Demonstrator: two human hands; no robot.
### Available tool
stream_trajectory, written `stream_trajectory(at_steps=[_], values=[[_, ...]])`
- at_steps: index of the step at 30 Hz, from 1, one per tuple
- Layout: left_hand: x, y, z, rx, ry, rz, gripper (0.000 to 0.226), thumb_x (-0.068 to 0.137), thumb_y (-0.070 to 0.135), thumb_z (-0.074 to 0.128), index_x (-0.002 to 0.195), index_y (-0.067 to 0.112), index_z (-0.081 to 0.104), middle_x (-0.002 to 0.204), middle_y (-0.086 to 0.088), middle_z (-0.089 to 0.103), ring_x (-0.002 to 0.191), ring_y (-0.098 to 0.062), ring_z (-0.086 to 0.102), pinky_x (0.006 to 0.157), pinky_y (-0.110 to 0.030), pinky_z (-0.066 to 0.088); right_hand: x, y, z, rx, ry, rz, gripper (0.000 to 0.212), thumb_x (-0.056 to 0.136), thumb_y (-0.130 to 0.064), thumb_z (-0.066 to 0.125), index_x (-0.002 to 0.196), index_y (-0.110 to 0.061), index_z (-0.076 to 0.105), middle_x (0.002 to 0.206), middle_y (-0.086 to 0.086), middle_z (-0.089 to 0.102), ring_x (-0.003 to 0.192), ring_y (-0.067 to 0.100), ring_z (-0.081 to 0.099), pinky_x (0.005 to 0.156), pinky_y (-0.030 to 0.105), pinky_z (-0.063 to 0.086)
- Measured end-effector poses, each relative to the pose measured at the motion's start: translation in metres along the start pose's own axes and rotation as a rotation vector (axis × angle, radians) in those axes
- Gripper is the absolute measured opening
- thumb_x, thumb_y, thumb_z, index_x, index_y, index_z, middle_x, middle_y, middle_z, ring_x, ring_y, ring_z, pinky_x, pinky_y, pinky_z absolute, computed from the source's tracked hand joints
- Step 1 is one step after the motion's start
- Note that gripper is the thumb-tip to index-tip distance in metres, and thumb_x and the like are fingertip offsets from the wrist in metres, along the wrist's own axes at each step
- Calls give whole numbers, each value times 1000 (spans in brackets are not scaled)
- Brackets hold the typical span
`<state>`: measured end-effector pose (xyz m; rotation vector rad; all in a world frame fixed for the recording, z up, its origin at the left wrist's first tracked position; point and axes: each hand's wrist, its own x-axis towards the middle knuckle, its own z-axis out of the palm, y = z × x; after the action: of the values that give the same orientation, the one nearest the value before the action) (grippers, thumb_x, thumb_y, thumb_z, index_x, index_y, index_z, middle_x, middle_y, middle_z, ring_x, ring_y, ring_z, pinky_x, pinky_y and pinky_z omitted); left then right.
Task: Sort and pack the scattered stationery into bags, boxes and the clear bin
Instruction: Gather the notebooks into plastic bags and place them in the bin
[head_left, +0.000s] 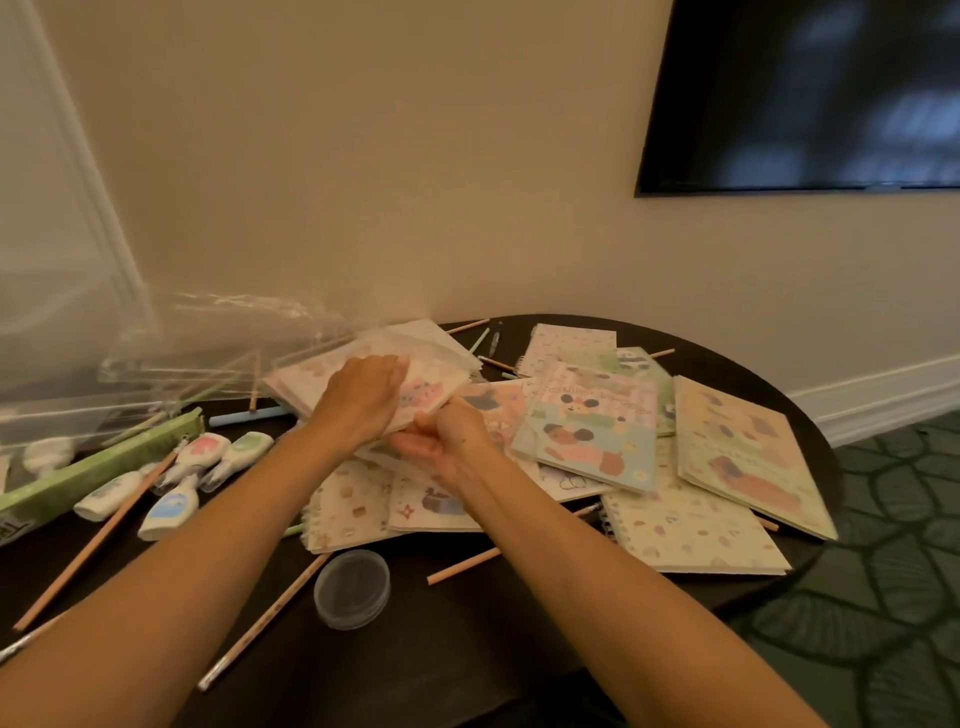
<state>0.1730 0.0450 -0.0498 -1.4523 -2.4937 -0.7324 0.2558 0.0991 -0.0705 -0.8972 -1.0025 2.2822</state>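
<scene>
On the dark round worktop (467, 649), just beside the clear bin (62, 332), a stack of notebooks (441, 374) sits tilted over other notebooks (587, 431). The left hand (358, 400) lies flat on top of the stack, fingers together. The right hand (447, 441) pinches its near edge from below.

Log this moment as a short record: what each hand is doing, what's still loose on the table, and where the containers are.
left hand: lies on top of the notebook stack
right hand: grips the stack's near edge
loose notebooks: overlapping, right half of the table
white dispensers: clustered at left
pencils: scattered across the table
round clear tub: near edge, centre
clear bin: far left, blurred
</scene>
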Motion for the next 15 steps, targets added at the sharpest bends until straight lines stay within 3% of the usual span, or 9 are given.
stream_trajectory(at_steps=[2,4,7,11,15], values=[[3,-4,0,-17,2,27,40,101,24,24,85,4,56,103,-23,60,95,-35,52,72,-35,30,7,2,9,-37,28,-8,37,92,9,34,118,-10,54,97,17,63,82,32,64,84,47,52],[7,-9,0,-43,4,41,43,101,24,26,89,0,59,102,-22,61,93,-33,53,71,-34,30,14,5,16,-38,42,-20,31,94,3,38,114,-12,56,94,16,63,69,25,60,77,45,55],[10,-17,1,-117,26,23,45,101,25,27,93,-2,63,99,-23,63,88,-33,53,74,-37,35,27,9,21,-14,43,-38,34,94,2,37,118,-13,56,110,18,62,70,23,60,59,39,58],[9,-19,4,-200,33,9,42,100,22,31,90,-2,63,97,-23,63,91,-37,54,76,-39,36,36,16,19,-10,74,-57,31,96,-2,36,111,-20,56,95,9,62,75,25,63,67,44,58],[9,-19,5,-275,-7,-7,42,99,23,32,91,1,67,99,-19,64,92,-34,55,81,-40,38,39,22,19,-70,129,-63,27,93,3,38,104,-12,58,111,19,59,96,39,62,73,50,56]])
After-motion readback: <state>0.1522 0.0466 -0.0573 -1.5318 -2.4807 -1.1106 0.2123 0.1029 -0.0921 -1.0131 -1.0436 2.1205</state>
